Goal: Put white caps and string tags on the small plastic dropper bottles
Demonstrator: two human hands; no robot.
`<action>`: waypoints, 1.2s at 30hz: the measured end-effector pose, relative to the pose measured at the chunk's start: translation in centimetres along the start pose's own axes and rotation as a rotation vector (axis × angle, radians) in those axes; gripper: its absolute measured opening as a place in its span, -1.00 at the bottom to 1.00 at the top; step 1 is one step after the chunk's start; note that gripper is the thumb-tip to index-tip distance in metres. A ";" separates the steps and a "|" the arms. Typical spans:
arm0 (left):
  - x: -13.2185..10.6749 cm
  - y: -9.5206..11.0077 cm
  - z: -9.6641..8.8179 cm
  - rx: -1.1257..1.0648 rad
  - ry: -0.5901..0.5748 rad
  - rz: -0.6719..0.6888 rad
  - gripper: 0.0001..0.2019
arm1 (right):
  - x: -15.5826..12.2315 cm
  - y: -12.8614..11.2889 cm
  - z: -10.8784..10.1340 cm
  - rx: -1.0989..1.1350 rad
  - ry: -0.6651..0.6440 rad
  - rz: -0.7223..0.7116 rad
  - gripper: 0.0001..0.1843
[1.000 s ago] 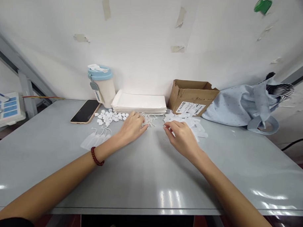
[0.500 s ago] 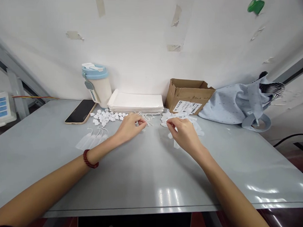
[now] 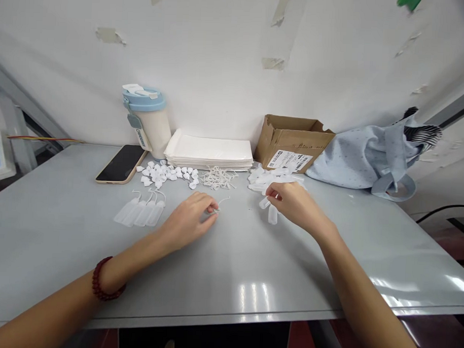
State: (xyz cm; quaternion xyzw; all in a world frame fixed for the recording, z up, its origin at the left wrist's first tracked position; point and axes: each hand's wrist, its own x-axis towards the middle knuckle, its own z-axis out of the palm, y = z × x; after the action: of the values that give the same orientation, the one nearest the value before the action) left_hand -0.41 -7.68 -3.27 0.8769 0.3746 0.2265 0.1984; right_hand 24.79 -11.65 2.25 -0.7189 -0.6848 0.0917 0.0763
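Note:
My left hand (image 3: pixel 190 221) is closed in a pinch on a thin white cord (image 3: pixel 225 199), whose free end sticks out past the fingertips. My right hand (image 3: pixel 295 205) pinches a small translucent plastic sleeve (image 3: pixel 264 202) at the front of a pile of similar sleeves (image 3: pixel 258 186). Another loose sleeve (image 3: pixel 272 215) lies just below it. Beyond my left hand are a heap of white cords (image 3: pixel 217 177) and a scatter of small white caps (image 3: pixel 158 174). Left of that hand, several sleeves with cord loops (image 3: pixel 141 211) lie side by side.
At the back stand a blue-lidded cup (image 3: pixel 152 123), a stack of white envelopes (image 3: pixel 210 150), and an open cardboard box (image 3: pixel 294 143). A phone (image 3: pixel 121 163) lies at left; a light blue cloth bag (image 3: pixel 360 158) slumps at right on the grey table (image 3: pixel 228 275).
My left hand has drawn back toward me from the cord heap, bringing a cord with it. My right hand has shifted slightly right and now pinches a sleeve. The camera view has tilted down slightly.

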 end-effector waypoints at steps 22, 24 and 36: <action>0.0 -0.6 1.1 -0.071 0.001 0.035 -0.87 | -0.9 -0.8 0.2 -0.088 -0.264 0.160 -0.62; 0.0 -0.4 1.1 -0.110 0.017 0.007 -0.87 | -1.0 -0.7 0.2 -0.056 -0.275 0.142 -0.65; -0.4 1.0 0.7 -0.237 0.124 0.005 -0.88 | -2.0 -3.5 2.9 0.345 -0.064 -0.368 -0.85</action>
State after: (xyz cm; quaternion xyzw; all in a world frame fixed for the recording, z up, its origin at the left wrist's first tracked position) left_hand 0.26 -8.74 -3.41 0.8325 0.3547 0.3234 0.2768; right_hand 20.67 -13.50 0.33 -0.5552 -0.7804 0.2144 0.1917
